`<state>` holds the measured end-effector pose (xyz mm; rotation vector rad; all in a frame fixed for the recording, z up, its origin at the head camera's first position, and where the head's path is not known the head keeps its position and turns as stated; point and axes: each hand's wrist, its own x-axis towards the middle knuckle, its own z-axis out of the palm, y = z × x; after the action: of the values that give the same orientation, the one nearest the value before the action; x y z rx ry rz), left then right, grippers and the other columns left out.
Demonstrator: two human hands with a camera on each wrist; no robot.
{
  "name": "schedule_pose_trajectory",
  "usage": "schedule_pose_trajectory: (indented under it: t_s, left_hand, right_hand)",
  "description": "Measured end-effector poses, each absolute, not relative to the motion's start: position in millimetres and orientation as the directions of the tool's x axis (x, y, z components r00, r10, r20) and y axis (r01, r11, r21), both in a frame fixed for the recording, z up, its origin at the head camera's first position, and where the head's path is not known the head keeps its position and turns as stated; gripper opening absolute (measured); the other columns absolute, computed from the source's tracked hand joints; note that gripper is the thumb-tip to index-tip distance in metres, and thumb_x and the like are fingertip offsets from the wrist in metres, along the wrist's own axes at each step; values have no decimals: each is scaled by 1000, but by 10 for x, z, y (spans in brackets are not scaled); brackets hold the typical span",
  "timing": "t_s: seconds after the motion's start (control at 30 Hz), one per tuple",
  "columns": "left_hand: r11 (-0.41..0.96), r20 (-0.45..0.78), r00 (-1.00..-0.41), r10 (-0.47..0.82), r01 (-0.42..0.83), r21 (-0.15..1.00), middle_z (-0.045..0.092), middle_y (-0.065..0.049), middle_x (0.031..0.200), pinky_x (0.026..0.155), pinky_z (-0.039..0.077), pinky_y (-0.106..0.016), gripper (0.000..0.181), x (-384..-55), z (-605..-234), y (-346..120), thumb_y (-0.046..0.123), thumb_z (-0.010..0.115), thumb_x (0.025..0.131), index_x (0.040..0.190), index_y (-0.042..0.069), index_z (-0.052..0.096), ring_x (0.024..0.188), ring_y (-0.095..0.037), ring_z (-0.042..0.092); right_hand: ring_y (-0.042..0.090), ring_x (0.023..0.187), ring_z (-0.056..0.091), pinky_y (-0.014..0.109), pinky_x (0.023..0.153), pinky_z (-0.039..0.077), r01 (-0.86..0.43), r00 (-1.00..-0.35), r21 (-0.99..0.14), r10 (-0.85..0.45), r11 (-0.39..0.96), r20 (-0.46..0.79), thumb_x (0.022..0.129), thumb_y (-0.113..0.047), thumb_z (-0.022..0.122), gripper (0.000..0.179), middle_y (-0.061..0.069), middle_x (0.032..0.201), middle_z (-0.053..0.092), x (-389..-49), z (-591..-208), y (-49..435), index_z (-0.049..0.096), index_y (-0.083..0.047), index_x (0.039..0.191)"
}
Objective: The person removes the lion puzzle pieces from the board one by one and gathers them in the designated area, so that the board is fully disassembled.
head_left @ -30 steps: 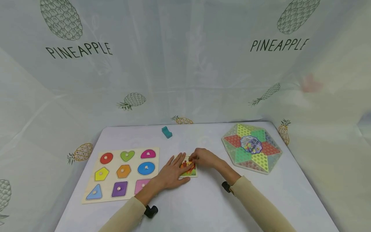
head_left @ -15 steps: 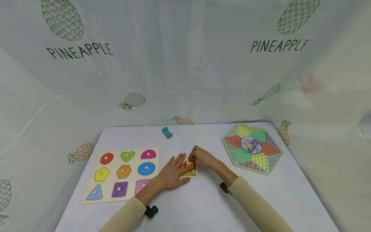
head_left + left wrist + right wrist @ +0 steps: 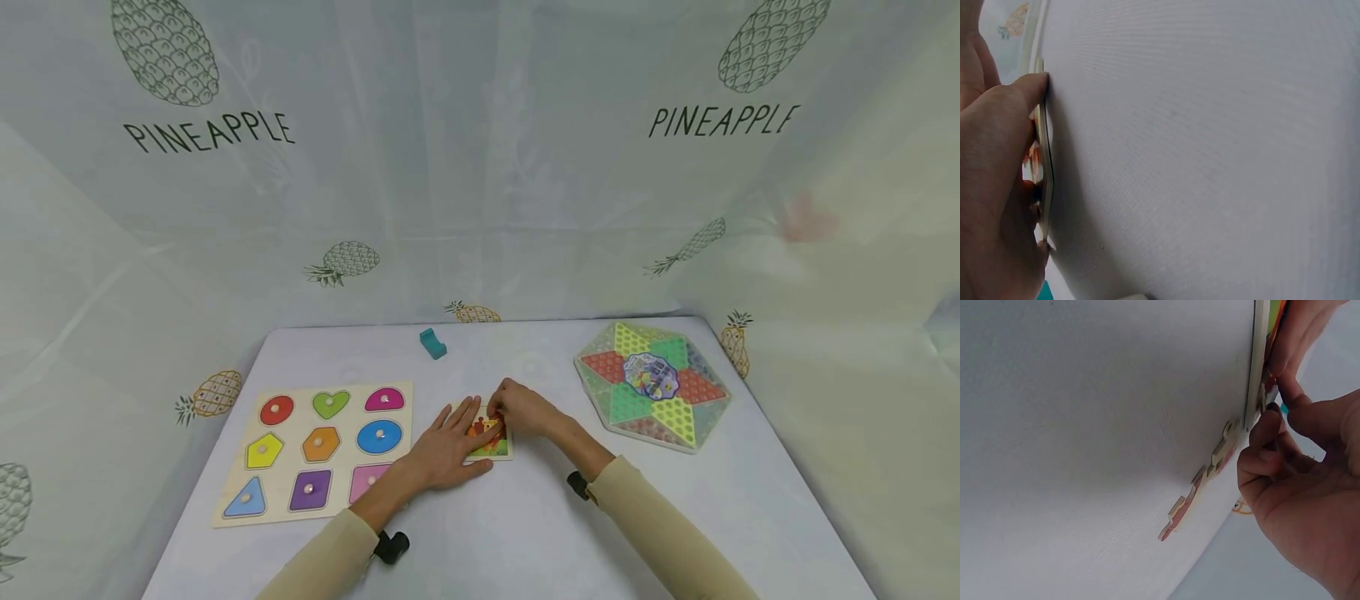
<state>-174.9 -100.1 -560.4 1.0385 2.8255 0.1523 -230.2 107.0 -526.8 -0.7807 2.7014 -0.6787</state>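
A small picture puzzle (image 3: pixel 495 448) with a pale wooden frame lies on the white table, showing orange figures on green. Across its left part my left hand (image 3: pixel 444 454) rests with straight, spread fingers, holding it down. At the puzzle's upper right corner my right hand (image 3: pixel 522 408) has its fingers curled, thumb against forefinger. The right wrist view shows the thin edge of a puzzle piece (image 3: pixel 1264 395) at those fingertips, mostly hidden by them. Loose jigsaw pieces (image 3: pixel 1185 506) lie on the table just beyond the frame, reddish on top with pale wooden edges.
A wooden shape board (image 3: pixel 281 475) with knobbed coloured shapes lies to the left, partly under the left forearm. A teal block (image 3: pixel 432 343) sits near the back edge. At the right is a hexagonal Chinese checkers board (image 3: pixel 651 385). A pineapple-print curtain (image 3: pixel 480 167) hangs behind.
My right hand has shifted slightly left and its wrist has turned a little, staying at the puzzle's corner. The left hand keeps its place.
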Motion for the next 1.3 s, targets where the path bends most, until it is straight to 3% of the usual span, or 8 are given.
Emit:
schedule_pose_trajectory:
  t_s: [0.43, 0.93, 1.3]
  left_hand:
    - [765, -106, -759, 642, 625, 157, 7, -11, 170, 123, 13, -56, 64, -1743, -5601, -1002, 65, 41, 99, 156, 39, 33, 156, -32, 4]
    - [744, -74, -745, 662, 643, 181, 12, -15, 168, 122, 16, -58, 62, -1752, -5587, -1013, 63, 43, 99, 155, 37, 37, 155, -34, 8]
    - [747, -91, -744, 662, 645, 161, 11, -14, 169, 122, 16, -57, 63, -1770, -5603, -1023, 65, 40, 99, 156, 40, 32, 156, -34, 7]
  right_hand:
    - [12, 86, 56, 36, 83, 52, -374, -851, -560, -514, 739, -110, 99, -8, 59, 19, 0, 98, 64, -2345, -5227, 1106, 72, -11, 113]
    - [11, 82, 57, 30, 76, 51, -351, -851, -619, -515, 703, -102, 97, -4, 62, 17, 0, 98, 66, -2372, -5200, 1126, 76, -8, 106]
    - [10, 78, 58, 29, 71, 51, -337, -864, -633, -496, 697, -87, 97, -7, 63, 15, -3, 92, 64, -2426, -5163, 1167, 76, -9, 104]
